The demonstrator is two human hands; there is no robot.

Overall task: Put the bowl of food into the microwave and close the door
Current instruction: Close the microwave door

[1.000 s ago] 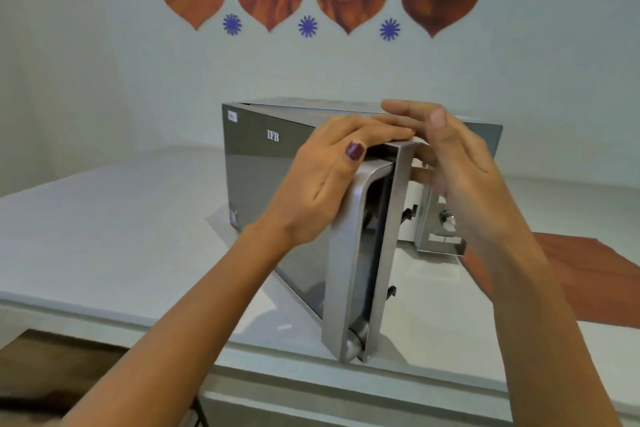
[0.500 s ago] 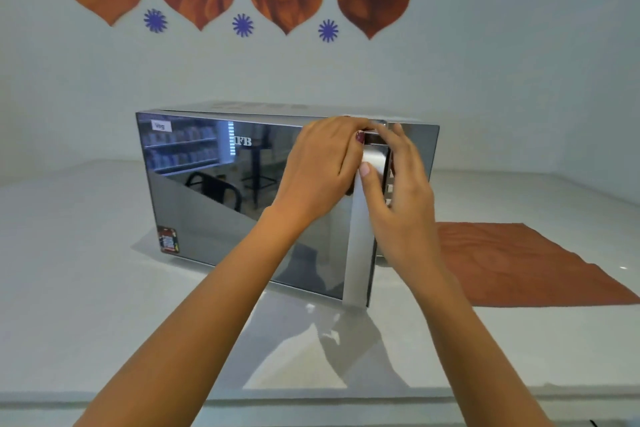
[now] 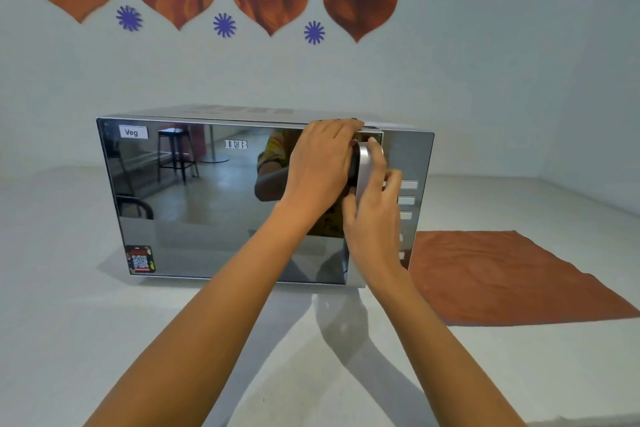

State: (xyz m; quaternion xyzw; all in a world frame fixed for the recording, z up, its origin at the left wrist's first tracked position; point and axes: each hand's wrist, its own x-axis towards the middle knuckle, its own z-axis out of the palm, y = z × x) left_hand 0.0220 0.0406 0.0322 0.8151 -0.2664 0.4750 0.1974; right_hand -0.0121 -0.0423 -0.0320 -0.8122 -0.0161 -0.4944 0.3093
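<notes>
Mirrored silver microwave door, frame centre, swung from ajar to flush. Left hand w/ right hand curled on brushed-metal handle; closing looks done.

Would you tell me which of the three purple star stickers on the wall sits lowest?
The rightmost purple star sticker, between the third and fourth orange panels, sits lowest; the middle and left ones step progressively higher.

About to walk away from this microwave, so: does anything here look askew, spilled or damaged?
Nothing stands out. The microwave sits level on the counter, its door looks flush, both hands rest at the handle, and the orange cloth lies flat beside it.
</notes>
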